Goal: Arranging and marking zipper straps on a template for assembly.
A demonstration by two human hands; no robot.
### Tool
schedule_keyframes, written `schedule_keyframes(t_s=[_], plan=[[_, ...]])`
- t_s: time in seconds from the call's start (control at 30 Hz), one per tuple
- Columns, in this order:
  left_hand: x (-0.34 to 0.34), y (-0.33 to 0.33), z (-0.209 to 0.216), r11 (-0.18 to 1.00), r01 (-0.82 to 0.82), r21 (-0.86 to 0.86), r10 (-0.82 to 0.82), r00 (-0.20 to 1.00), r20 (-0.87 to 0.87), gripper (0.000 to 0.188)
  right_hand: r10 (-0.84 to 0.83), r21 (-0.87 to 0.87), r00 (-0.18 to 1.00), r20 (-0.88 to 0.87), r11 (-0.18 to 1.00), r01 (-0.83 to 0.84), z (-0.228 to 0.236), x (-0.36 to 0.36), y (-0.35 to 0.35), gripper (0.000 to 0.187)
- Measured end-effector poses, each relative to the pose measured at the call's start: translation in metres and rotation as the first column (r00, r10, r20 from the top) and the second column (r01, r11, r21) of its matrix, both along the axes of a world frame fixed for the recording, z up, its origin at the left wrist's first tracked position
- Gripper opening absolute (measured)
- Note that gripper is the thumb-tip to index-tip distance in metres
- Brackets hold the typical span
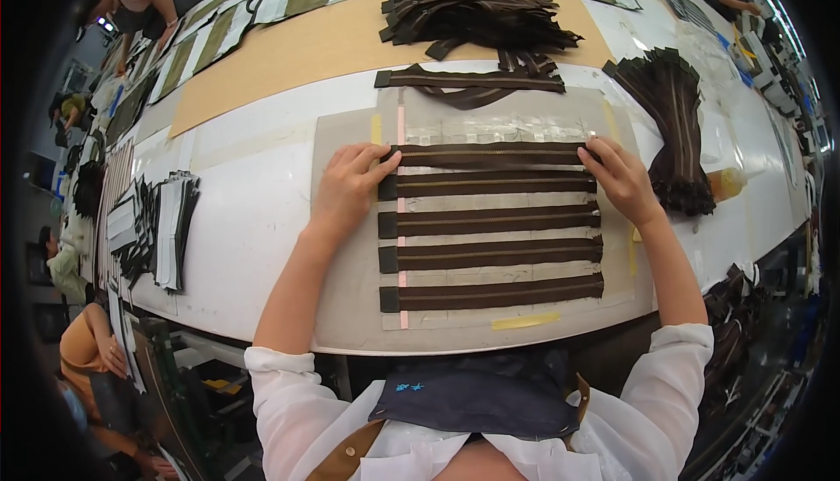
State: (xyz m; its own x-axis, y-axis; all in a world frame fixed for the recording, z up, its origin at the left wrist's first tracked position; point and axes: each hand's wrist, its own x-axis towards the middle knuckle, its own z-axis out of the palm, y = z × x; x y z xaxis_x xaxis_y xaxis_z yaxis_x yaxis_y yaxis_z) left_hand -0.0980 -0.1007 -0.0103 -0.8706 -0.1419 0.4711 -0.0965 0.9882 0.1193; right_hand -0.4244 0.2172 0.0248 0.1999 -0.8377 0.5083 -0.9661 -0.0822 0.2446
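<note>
A dark brown zipper (490, 156) with metal teeth lies across the upper part of a grey board (350, 301). My left hand (353, 182) pinches its left end, by the black tab, between thumb and fingers. At the other end my right hand (623, 185) has thumb and fingertips closed on the zipper tape. Below it, several more zippers (494, 219) lie in parallel rows, their black end tabs lined up on the left along a pink strip (402, 276). Just above the held zipper runs a clear, shiny strip (499, 129) on the board.
Beyond the board are a few loose zippers (472, 81) and a large zipper pile (472, 17). A zipper bundle (669, 131) lies right, beside a small amber container (726, 184). Stacked grey-and-black pieces (175, 227) sit left. Co-workers (144, 0) stand around the table.
</note>
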Motion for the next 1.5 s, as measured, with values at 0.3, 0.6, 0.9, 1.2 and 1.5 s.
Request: schedule_keyframes(t_s=[0.3, 0.6, 0.9, 1.2, 1.5], plan=[[0.001, 0.001, 0.001, 0.999, -0.009, 0.034, 0.009, 1.0, -0.005, 0.041, -0.042, 0.097, 0.999, 0.012, 0.994, 0.041, -0.009, -0.009, -0.007, 0.037], [0.003, 0.006, -0.001, 0.998, -0.041, 0.046, 0.041, 0.999, 0.01, 0.041, -0.041, 0.184, 0.998, 0.046, 0.982, 0.032, -0.01, -0.006, -0.008, 0.036], [-0.002, 0.005, 0.004, 0.997, -0.06, 0.056, 0.059, 0.998, 0.013, 0.042, -0.036, 0.153, 0.998, 0.059, 0.988, 0.027, -0.005, -0.011, -0.012, 0.033], [0.0, 0.01, 0.006, 0.997, -0.061, 0.052, 0.061, 0.998, 0.009, 0.042, -0.061, 0.175, 0.993, 0.102, 0.984, 0.042, -0.007, -0.009, -0.007, 0.033], [0.0, 0.009, 0.007, 0.996, -0.059, 0.06, 0.058, 0.998, 0.013, 0.041, -0.096, 0.173, 0.988, 0.124, 0.982, 0.074, -0.011, -0.007, -0.005, 0.04]])
